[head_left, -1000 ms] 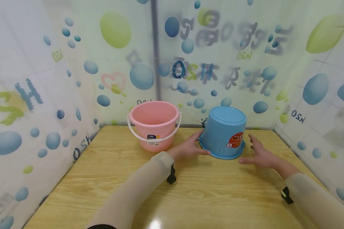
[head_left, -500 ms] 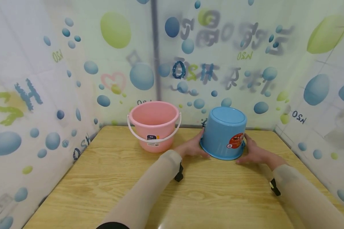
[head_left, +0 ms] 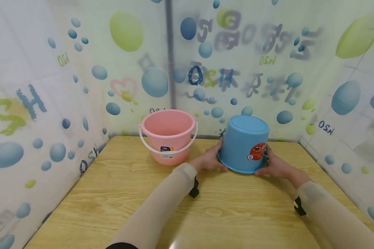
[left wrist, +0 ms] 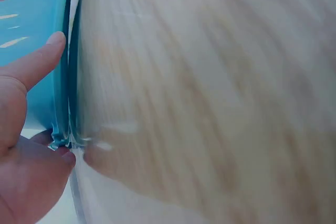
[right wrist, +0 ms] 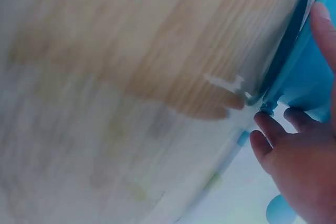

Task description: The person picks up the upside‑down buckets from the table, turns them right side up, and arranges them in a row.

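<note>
An upside-down blue bucket [head_left: 244, 147] with a red oval label is at the back right of the wooden table. My left hand [head_left: 209, 159] holds its left side by the rim; in the left wrist view the thumb [left wrist: 44, 61] lies along the rim and the fingertips are at the handle lug. From the other side my right hand [head_left: 277, 164] grips the rim, its fingers [right wrist: 270, 129] beside the lug in the right wrist view. A pink bucket [head_left: 169, 133] stands upright to the left, its white handle [head_left: 156, 149] hanging down in front.
The glossy wood-grain table [head_left: 137, 193] reaches back to a curtain [head_left: 127, 69] printed with blue and green dots. Similar printed walls flank the table on both sides. The pink bucket stands close to my left hand.
Both hands have closed in on the blue bucket, the right one moving left from a spread position apart from it. The pink bucket has stayed in place.
</note>
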A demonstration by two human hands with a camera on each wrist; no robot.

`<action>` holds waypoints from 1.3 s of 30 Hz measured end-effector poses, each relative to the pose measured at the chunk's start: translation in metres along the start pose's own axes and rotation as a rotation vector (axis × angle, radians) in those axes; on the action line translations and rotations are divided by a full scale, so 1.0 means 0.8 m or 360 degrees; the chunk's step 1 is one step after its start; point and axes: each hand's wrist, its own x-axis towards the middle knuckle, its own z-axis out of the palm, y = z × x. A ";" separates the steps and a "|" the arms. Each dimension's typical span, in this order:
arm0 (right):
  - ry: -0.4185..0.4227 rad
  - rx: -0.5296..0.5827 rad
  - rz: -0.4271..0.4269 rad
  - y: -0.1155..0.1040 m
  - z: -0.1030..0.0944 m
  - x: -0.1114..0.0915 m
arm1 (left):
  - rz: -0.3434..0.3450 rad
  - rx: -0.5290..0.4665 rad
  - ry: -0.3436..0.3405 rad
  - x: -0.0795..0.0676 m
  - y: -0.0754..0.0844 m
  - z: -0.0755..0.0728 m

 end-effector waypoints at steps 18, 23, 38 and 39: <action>0.0232 0.0049 -0.0181 -0.019 -0.010 -0.031 | 0.0173 -0.0318 0.0064 -0.036 0.008 -0.026; 0.0288 0.0031 -0.0192 -0.024 -0.011 -0.038 | 0.0207 -0.0296 0.0099 -0.042 0.014 -0.030; 0.0327 0.0207 -0.0145 -0.045 -0.011 -0.060 | 0.0286 -0.0486 0.0173 -0.063 0.026 -0.030; 0.0331 0.0209 -0.0152 -0.047 -0.011 -0.062 | 0.0280 -0.0492 0.0176 -0.065 0.028 -0.031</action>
